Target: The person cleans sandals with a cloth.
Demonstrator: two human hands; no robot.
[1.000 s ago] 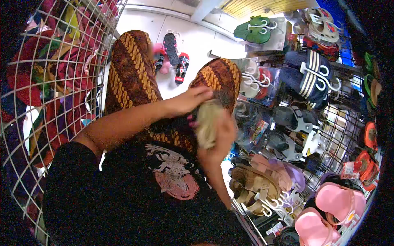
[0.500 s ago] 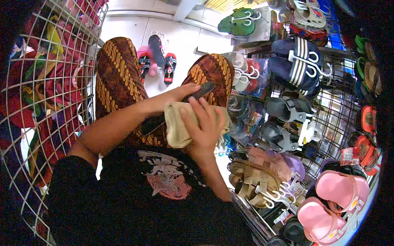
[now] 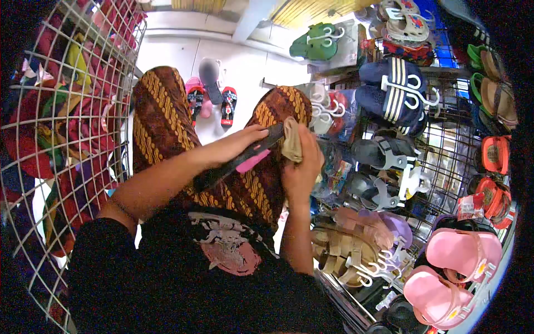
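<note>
Gripping, with the fingers (image 3: 260, 132) of the left hand (image 3: 243, 140), the upper edge of a long, black, flat-soled sandal (image 3: 240, 157) near its far end; clasping, with the bent fingers (image 3: 309, 140) of the right hand (image 3: 300, 173), a thick, folded beige cloth (image 3: 293, 146). Seen at this moment with the cloth right at the sandal's far end, just beside the left fingertips, and with the long remainder of the dark sole reaching back toward the body, away from the cloth. Judging by that, apparently partway through handling this one sandal, with cloth and sandal both in hand and neither put down; impossible to tell how much of the surface has been dealt with or how much is left. Held slanting above the lap, over brown-and-gold patterned fabric (image 3: 161, 106), with a bright pink piece (image 3: 253, 161) showing along the lower side, beyond reach of both sets of fingertips. Located directly under the left fingers, then, and to the left of the right ones, across the cloth. Farther off, on the white tiled floor (image 3: 250, 67), resting near the knees: a red-and-black thong sandal (image 3: 228, 106). Hung to the right: navy slippers with white stripes (image 3: 396, 92).
</note>
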